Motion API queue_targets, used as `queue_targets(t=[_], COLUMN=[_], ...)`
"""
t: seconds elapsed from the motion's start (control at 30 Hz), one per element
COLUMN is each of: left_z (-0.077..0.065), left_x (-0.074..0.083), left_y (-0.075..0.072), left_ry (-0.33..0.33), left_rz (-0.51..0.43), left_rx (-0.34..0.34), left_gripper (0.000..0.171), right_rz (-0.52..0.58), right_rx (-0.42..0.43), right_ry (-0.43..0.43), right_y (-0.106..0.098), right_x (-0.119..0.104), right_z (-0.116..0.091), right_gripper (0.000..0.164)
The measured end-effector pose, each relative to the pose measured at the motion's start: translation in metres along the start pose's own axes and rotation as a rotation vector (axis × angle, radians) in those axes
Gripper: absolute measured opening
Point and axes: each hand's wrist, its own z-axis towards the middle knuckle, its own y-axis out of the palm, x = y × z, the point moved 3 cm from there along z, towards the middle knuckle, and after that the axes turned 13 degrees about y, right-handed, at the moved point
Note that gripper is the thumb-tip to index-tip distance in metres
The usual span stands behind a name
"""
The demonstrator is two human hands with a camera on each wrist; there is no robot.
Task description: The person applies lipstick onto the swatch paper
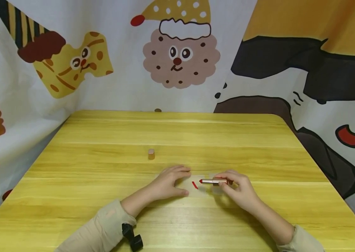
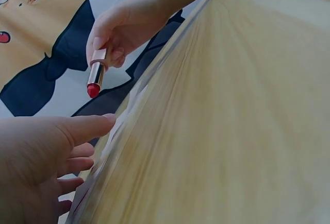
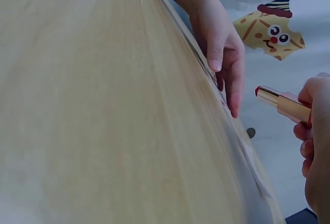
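In the head view a lipstick (image 1: 208, 181) with a red tip lies pinched in the fingers of my right hand (image 1: 238, 189), its tip pointing left. Beneath it is a thin pale sheet (image 1: 196, 193) on the table, bearing a short slanted red mark (image 1: 194, 185). My left hand (image 1: 169, 183) rests on the sheet's left side, thumb and fingers spread apart. Both wrist views show the lipstick (image 2: 96, 74) raised off the sheet, its gold and silver tube (image 3: 291, 106) in the right fingers. The left hand (image 2: 46, 157) holds nothing.
A small copper-coloured cap (image 1: 151, 154) stands farther back on the wooden table (image 1: 101, 133), left of the sheet. Behind the table hangs a cartoon-printed curtain (image 1: 117, 94). A black strap piece (image 1: 132, 238) hangs at the left sleeve.
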Motion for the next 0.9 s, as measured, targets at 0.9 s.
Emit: queue_targets(t=[0.9], left_z=[0.032], left_x=[0.013], left_y=[0.018], left_ry=[0.060], left_rz=[0.049], left_rx=[0.064], left_gripper=[0.064], right_rz=[-0.065], right_rx=[0.108], right_ry=[0.073], right_y=[-0.032], right_x=[0.053], right_z=[-0.008], right_gripper=[0.024])
